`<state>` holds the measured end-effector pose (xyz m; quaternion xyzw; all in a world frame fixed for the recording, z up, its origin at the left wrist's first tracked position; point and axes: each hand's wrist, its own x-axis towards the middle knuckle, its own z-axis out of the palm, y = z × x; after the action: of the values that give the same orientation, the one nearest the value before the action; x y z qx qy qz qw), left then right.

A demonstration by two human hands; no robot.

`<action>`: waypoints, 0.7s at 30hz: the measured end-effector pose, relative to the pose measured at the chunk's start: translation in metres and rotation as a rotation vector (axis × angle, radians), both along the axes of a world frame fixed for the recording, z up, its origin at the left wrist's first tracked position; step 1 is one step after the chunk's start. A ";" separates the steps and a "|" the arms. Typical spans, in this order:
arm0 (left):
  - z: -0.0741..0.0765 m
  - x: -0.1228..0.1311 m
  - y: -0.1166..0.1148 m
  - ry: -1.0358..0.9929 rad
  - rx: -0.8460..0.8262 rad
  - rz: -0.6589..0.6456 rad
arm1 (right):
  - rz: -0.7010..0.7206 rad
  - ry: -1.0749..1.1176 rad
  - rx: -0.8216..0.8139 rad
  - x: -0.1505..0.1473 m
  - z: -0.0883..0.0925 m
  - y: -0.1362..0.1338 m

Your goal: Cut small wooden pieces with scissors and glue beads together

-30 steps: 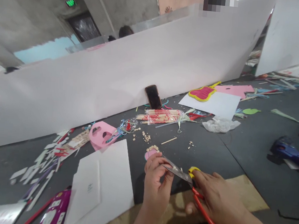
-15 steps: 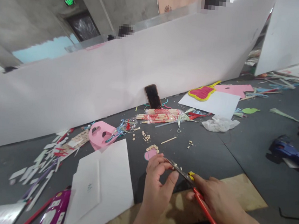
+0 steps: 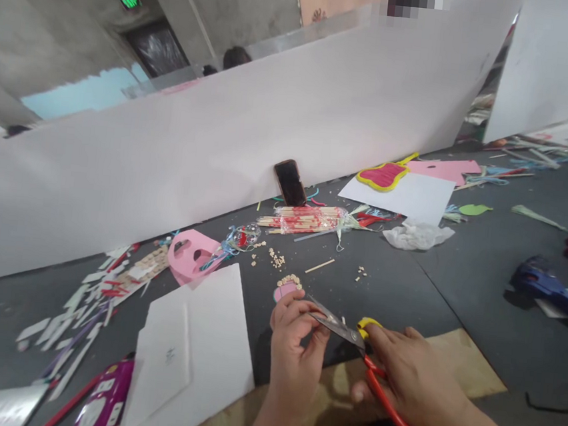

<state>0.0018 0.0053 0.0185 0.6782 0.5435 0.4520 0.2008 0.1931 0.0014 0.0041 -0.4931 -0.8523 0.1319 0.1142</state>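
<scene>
1. Holding the scissors (image 3: 355, 335) is your right hand (image 3: 414, 366), its grip wrapped around the red and yellow handles. The blades stand parted above the worktop (image 3: 392, 287), between your two hands.
2. Your left hand (image 3: 295, 355) curls by the blade tips, thumb and fingers bent toward each other. You cannot tell from here what, if anything, that grip pinches.
3. Expect the scissors to feel stiff and fairly light, with most control at the handles. Take hold by the loops only; the metal is likely slick and sharp, and your left fingers sit right at its tips.
4. The thin pale stick (image 3: 320, 266) lies beyond the blades, probably light, rigid and easily snapped. Pinch it near its middle.
5. The pale bits (image 3: 277, 259) scattered farther off look hard and tiny, prone to skitter; fingertips suit them best.
6. Just past your left fingers lies the pink piece (image 3: 283, 293), edged with similar bits. It looks thin; lift it by its bare side, because the bits may come loose.
</scene>
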 end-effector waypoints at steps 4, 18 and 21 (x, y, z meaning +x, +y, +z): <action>0.000 -0.002 0.001 -0.069 -0.075 -0.047 | 0.004 0.008 0.101 0.001 -0.005 0.000; -0.001 0.002 -0.004 -0.071 -0.050 0.088 | 0.036 0.027 0.218 -0.002 -0.009 -0.002; 0.000 0.001 -0.004 -0.054 -0.028 0.096 | 0.025 0.032 0.137 -0.002 -0.005 -0.002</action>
<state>0.0029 0.0011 0.0189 0.6362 0.5759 0.4716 0.2029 0.1914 -0.0009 -0.0014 -0.4713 -0.8635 0.0827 0.1596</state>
